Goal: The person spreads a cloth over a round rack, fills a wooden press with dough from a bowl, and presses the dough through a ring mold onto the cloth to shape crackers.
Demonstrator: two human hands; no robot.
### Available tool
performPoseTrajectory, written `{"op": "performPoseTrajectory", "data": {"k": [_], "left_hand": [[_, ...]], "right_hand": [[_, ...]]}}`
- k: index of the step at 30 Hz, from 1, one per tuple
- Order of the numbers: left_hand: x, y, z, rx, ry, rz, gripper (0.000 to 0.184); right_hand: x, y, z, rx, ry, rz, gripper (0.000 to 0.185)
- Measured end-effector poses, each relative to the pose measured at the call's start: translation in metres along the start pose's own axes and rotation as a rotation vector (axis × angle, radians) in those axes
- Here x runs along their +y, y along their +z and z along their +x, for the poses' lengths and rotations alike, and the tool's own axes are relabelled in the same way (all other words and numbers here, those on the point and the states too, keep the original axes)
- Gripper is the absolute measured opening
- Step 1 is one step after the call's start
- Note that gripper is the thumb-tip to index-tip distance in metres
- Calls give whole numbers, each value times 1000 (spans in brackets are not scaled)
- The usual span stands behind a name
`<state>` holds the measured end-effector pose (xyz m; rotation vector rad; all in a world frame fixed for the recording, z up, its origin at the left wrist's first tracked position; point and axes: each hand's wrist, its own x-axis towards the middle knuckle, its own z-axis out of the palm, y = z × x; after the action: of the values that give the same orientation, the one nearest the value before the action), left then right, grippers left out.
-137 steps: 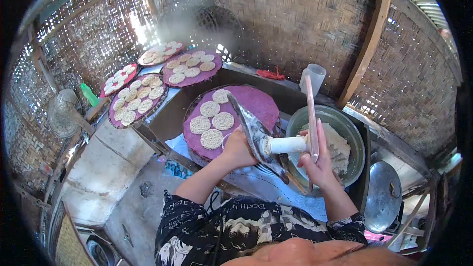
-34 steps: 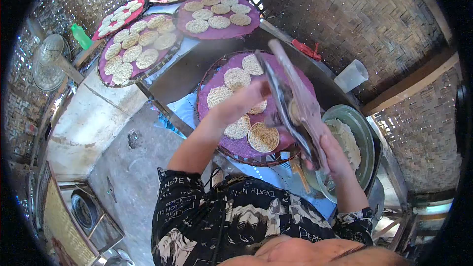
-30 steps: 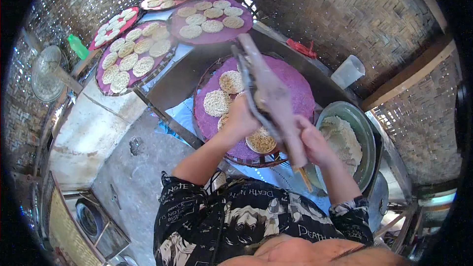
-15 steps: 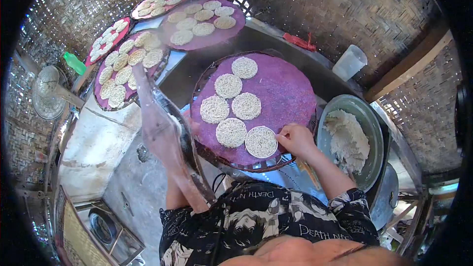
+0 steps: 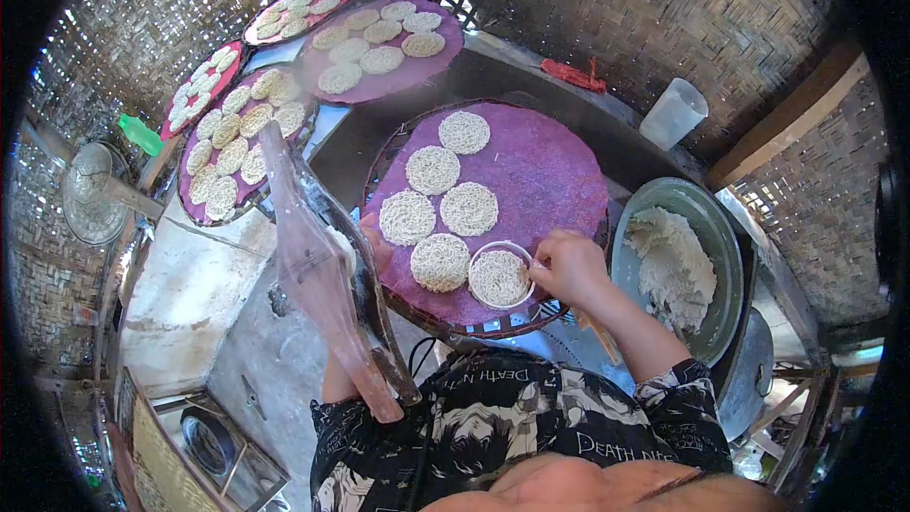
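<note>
My right hand [image 5: 567, 265] pinches the edge of a thin white ring mold [image 5: 523, 249]. Inside the ring's outline lies a round noodle disc [image 5: 499, 278], near the front edge of a round tray lined with purple cloth [image 5: 550, 171]. Several more pale noodle discs [image 5: 439, 263] rest on the left half of that cloth. A long wooden press [image 5: 318, 265] with two arms slants across the tray's left side. My left hand [image 5: 376, 246] is mostly hidden behind the press, with fingers showing at its right side; it appears to grip the press.
At right stands a green-grey basin [image 5: 725, 322] holding a mass of pale dough [image 5: 673, 270]. A translucent plastic cup [image 5: 675, 114] and a red plastic bag [image 5: 573, 76] sit on the back ledge. More disc-covered trays [image 5: 384, 83] stand back left, near a green bottle [image 5: 140, 135].
The ring, which sat snugly around the front disc, now looks raised and tilted off it in my right hand. The press has shifted slightly downward in view.
</note>
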<state>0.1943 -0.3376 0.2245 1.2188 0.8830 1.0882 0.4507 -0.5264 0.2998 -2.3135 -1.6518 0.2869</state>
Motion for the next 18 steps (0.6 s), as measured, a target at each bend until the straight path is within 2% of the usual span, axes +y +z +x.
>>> {"op": "performPoseTrajectory", "data": {"k": [7,10,14,18], "left_hand": [[-1,-1,1,-3,-12,9,40],[-3,-3,0,1,-19,13,41],[-4,-4,0,-2,-29,18,42],[-7,-4,-2,-1,-36,13,43]], "right_hand": [[1,-1,1,-98,24,52,20],[10,-3,7,-10,27,76,21],[28,-14,19,112,176,15,22],[56,-6,30,196,234,-56,24]]}}
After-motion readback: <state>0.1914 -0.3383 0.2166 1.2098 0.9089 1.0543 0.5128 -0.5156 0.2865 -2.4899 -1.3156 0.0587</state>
